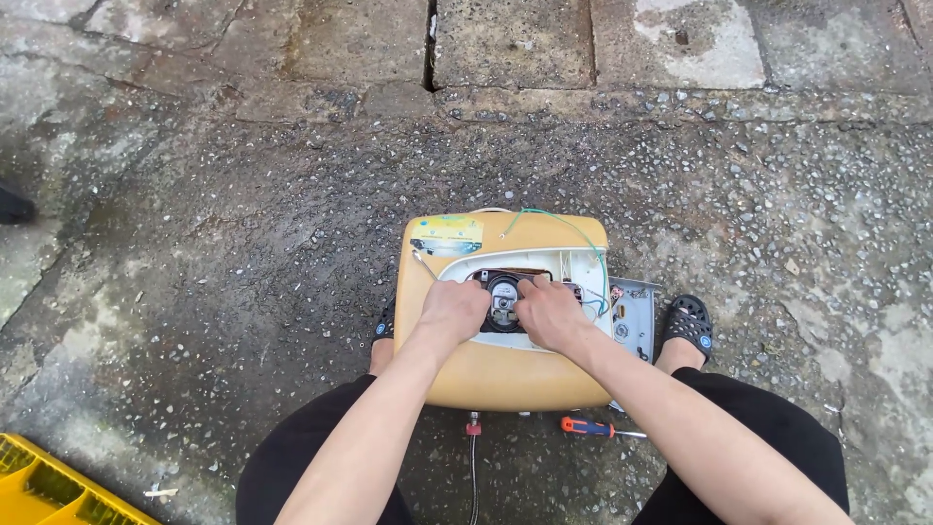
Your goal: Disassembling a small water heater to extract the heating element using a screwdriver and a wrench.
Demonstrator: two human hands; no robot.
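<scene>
1. A yellow, rounded appliance (pixel 501 369), which looks like a small water heater, lies on its back on the wet concrete ground (pixel 243 243) between the person's feet in black sandals (pixel 689 323).
2. Its front is already opened: a white inner panel (pixel 544 262) is exposed, and a grey cover plate (pixel 634 316) lies just beside the casing on the right, so I judge the cover removal as done.
3. Loose wires show at the opening: a green wire (pixel 569 228) arcs over the top of the casing, and thinner coloured leads hang near the right edge of the panel.
4. In the middle of the panel sits a round black part (pixel 503 297) in a dark recess. Both hands work right at it.
5. The left hand (pixel 453 309) rests on the panel at the left of the round part, its fingers curled narrow and pressed against it. Whether it actually grips anything, I cannot tell.
6. The right hand (pixel 550 311) sits at the right of the round part, fingers bent close at its upper edge. What it pinches is hidden.
7. A screwdriver (pixel 593 427) with an orange and blue handle lies on the ground below the casing, untouched.
8. The round part is still seated in place, so the work inside appears to be midway.
9. A yellow crate (pixel 49 486) stands well apart at the lower left.
</scene>
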